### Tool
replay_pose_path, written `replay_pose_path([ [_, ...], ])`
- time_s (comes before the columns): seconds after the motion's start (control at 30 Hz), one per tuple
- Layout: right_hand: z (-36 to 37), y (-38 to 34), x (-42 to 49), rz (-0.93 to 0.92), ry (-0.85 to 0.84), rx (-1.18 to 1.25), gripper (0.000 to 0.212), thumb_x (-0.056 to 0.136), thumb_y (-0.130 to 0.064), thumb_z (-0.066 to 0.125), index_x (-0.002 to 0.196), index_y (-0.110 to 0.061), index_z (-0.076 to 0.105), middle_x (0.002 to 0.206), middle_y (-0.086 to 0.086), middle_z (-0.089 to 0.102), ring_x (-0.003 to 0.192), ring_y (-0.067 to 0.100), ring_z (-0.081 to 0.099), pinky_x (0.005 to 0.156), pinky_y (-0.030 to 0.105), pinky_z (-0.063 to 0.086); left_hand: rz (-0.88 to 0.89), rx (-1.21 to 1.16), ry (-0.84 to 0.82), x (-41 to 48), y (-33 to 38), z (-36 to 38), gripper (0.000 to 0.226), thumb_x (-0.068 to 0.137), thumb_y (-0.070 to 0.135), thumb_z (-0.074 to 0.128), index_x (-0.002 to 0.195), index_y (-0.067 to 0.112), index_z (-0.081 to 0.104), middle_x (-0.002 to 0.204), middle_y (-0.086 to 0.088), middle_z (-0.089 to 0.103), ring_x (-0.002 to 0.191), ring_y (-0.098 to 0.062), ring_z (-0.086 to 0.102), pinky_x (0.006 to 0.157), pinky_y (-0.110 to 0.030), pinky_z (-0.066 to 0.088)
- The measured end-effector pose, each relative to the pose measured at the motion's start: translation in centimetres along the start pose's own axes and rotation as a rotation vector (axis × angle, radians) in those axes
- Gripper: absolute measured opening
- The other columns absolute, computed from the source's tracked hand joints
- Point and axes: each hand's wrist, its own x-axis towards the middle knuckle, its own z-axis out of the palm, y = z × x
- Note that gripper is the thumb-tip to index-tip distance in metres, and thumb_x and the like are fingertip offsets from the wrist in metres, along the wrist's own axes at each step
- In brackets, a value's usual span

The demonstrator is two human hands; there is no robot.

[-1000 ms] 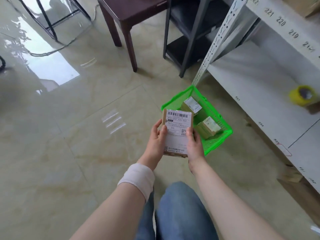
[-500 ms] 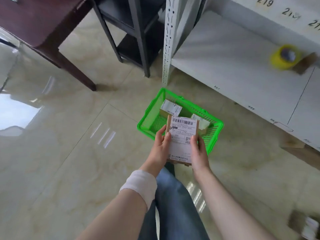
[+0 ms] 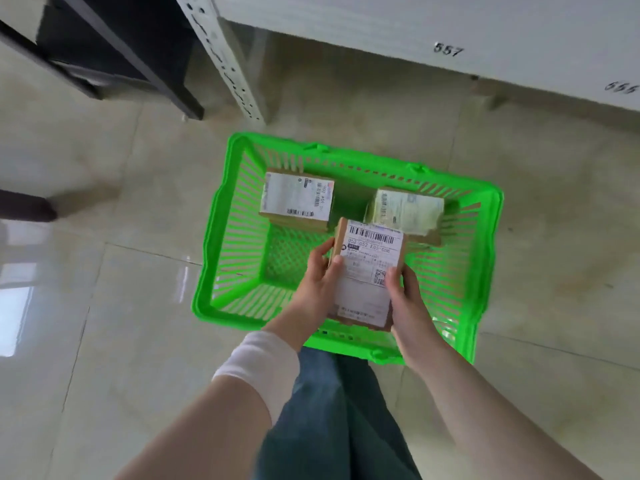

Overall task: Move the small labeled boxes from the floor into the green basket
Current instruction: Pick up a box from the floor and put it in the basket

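Note:
A green plastic basket [image 3: 221, 216] stands on the tiled floor directly below me. Two small labeled boxes lie inside it: one [image 3: 296, 199] at the back left, another [image 3: 407, 211] at the back right. I hold a third labeled box [image 3: 369, 268] above the basket's near half, its white barcode label facing up. My left hand [image 3: 317, 285] grips its left edge and my right hand [image 3: 405, 299] grips its right edge and lower corner. A white wrap circles my left wrist.
A white perforated shelf post [image 3: 228, 60] and a low white shelf [image 3: 415, 26] marked 557 rise just behind the basket. A black rack [image 3: 114, 53] stands at the back left, a dark table leg [image 3: 24, 206] at the left edge. My jeans-clad leg [image 3: 332, 420] is below.
I have come much closer to the basket and now look almost straight down into it. Both hands have carried the held box forward from in front of the basket to over its near half.

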Motion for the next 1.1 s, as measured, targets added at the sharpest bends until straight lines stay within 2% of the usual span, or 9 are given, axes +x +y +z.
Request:
replay_pose_path([
  [0.17, -0.2, 4.3, 6.3, 0.032, -0.046, 0.026, 0.058, 0.085, -0.045, 0.044, 0.138, -0.027, 0.031, 0.124, 0.008, 0.060, 0.098, 0.022, 0.065, 0.053, 0.027, 0.056, -0.047, 0.076, -0.019, 7.4, -4.6, -1.7, 0.025, 0.094, 0.031, 0.044, 0.116, 0.029, 0.032, 0.130, -0.015, 0.054, 0.089, -0.017, 0.057, 0.069, -0.021, 0.050],
  [0.27, -0.2, 6.1, 8.7, 0.045, -0.066, 0.008, 0.063, 0.081, -0.046, 0.045, 0.139, -0.028, 0.031, 0.121, 0.007, 0.061, 0.094, 0.018, 0.065, 0.055, 0.028, 0.059, -0.077, 0.090, 0.014, 10.3, -5.8, -2.4, 0.058, 0.078, 0.052, 0.058, 0.122, 0.026, 0.031, 0.134, -0.015, 0.052, 0.108, -0.027, 0.058, 0.088, -0.028, 0.047],
  [0.33, -0.1, 7.3, 9.9, 0.033, -0.045, -0.007, 0.053, 0.089, -0.038, 0.044, 0.139, -0.028, 0.031, 0.117, 0.004, 0.061, 0.089, 0.011, 0.065, 0.058, 0.024, 0.058, -0.101, 0.085, -0.017, 11.7, -6.4, -2.6, 0.065, 0.083, 0.048, 0.056, 0.134, 0.024, 0.024, 0.135, -0.015, 0.051, 0.114, -0.027, 0.057, 0.096, -0.035, 0.045],
  [0.43, -0.1, 8.7, 11.3, 0.042, -0.033, -0.011, 0.049, 0.091, -0.035, 0.044, 0.138, -0.030, 0.031, 0.120, 0.005, 0.060, 0.091, 0.010, 0.064, 0.066, 0.024, 0.058, -0.115, 0.069, -0.090, 13.1, -7.6, -2.6, 0.062, 0.089, 0.037, 0.050, 0.140, 0.024, 0.018, 0.136, -0.014, 0.049, 0.113, -0.025, 0.057, 0.094, -0.036, 0.048],
  [0.53, -0.2, 9.4, 12.3, 0.067, -0.028, -0.007, 0.050, 0.091, -0.035, 0.044, 0.139, -0.032, 0.030, 0.117, 0.003, 0.059, 0.085, 0.006, 0.064, 0.059, 0.021, 0.058, -0.117, 0.066, -0.082, 13.9, -8.6, -2.4, 0.065, 0.088, 0.036, 0.054, 0.141, 0.026, 0.018, 0.136, -0.013, 0.050, 0.115, -0.027, 0.057, 0.097, -0.039, 0.048],
  [0.67, -0.3, 9.4, 12.9, 0.071, -0.044, -0.019, 0.057, 0.088, -0.039, 0.048, 0.142, -0.033, 0.029, 0.119, 0.002, 0.060, 0.084, 0.005, 0.065, 0.053, 0.019, 0.055, -0.126, 0.037, -0.071, 14.2, -9.2, -2.4, 0.061, 0.088, 0.036, 0.054, 0.140, 0.026, 0.022, 0.131, -0.013, 0.053, 0.107, -0.024, 0.060, 0.081, -0.030, 0.053],
  [0.8, -1.4, 8.7, 11.6, 0.097, -0.105, -0.042, 0.080, 0.065, -0.048, 0.061, 0.139, -0.033, 0.034, 0.128, 0.003, 0.058, 0.105, 0.018, 0.063, 0.079, 0.034, 0.056, -0.162, -0.026, -0.104, 13.2, -9.2, -2.3, 0.060, 0.089, 0.034, 0.053, 0.140, 0.029, 0.021, 0.124, -0.010, 0.057, 0.091, -0.013, 0.063, 0.074, -0.028, 0.054],
  [0.93, -2.6, 7.4, 10.4, 0.087, -0.117, -0.087, 0.067, 0.064, -0.044, 0.062, 0.127, -0.030, 0.049, 0.121, 0.003, 0.064, 0.102, 0.019, 0.064, 0.078, 0.031, 0.052, -0.215, -0.006, -0.144, 11.4, -8.6, -2.3, 0.056, 0.086, 0.036, 0.057, 0.134, 0.035, 0.027, 0.126, -0.011, 0.055, 0.106, -0.021, 0.058, 0.087, -0.042, 0.051],
  [1.1, -2.8, 7.3, 9.5, 0.139, -0.066, 0.011, 0.088, 0.057, -0.039, 0.070, 0.138, -0.022, 0.041, 0.127, 0.006, 0.059, 0.111, 0.024, 0.059, 0.098, 0.044, 0.046, -0.259, -0.135, -0.088, 10.1, -7.9, -3.3, 0.044, 0.088, 0.026, 0.057, 0.123, 0.029, 0.031, 0.112, -0.008, 0.060, 0.116, -0.028, 0.055, 0.097, -0.051, 0.046],
])
